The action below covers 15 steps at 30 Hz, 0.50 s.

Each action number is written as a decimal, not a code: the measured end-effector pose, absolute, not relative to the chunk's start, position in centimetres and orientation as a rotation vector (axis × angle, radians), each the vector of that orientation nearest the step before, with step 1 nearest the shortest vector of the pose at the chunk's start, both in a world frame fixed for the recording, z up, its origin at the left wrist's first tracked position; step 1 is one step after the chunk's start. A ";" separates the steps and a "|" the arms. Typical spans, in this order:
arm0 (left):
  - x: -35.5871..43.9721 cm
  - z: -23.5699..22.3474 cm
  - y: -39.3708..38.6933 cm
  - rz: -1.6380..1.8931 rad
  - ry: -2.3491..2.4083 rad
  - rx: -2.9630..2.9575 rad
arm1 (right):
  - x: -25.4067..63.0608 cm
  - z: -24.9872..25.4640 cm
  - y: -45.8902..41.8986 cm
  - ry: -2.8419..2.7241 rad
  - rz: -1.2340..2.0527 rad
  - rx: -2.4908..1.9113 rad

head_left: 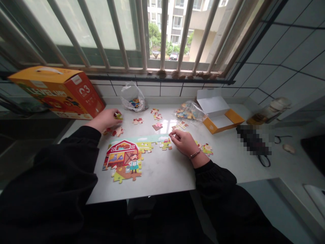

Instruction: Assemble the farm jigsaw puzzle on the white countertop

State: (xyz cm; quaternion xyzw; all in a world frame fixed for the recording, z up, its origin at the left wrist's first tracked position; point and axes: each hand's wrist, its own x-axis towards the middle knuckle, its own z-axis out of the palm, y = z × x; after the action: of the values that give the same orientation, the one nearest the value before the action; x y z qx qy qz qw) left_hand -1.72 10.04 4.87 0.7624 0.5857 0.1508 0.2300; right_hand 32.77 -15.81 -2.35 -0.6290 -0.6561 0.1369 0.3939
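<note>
My left hand [110,119] is closed on a green puzzle piece [118,116], above several loose red and white pieces [117,131]. My right hand [183,142] has its fingers curled together at the right end of the joined top strip [162,138]; whatever they pinch is hidden. The partly joined jigsaw puzzle [122,159] lies flat on the counter and shows a red barn and a farmer. Beyond the hands are more loose pieces, among them a red and white piece [137,121] and a pink and brown piece [157,126]. Green pieces [207,149] lie right of my right wrist.
An orange puzzle box [58,95] stands at the left. By the wall sit two clear bags of pieces, one upright [133,98] and one lying [190,111]. An open white and orange box [220,117] is at the back right, near a blurred dark object [254,140].
</note>
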 end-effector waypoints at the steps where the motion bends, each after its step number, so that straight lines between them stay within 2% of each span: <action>1: -1.2 4.6 9.0 0.435 1.579 2.086 | 32.8 -2.3 -15.8 -1.663 0.349 -1.591; 5: 2.1 3.2 2.4 0.626 1.119 1.664 | 32.5 -2.2 -16.0 -1.694 0.322 -1.519; 7: 3.9 2.4 -1.5 0.558 0.921 1.492 | 31.9 -2.0 -16.1 -1.751 0.292 -1.411; 11: 6.6 1.6 -7.3 0.482 0.811 1.396 | 30.1 -1.8 -16.4 -1.894 0.256 -1.149; 15: 7.5 1.1 -9.2 0.463 0.761 1.472 | 28.9 -2.3 -16.2 -1.947 0.207 -1.048</action>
State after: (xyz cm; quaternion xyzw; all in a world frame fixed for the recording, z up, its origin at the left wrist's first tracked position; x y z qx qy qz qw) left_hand 7.51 -9.20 1.13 0.6484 0.3353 0.2041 0.6523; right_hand 28.92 -16.22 -2.35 -0.4228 -0.7853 0.0835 0.4444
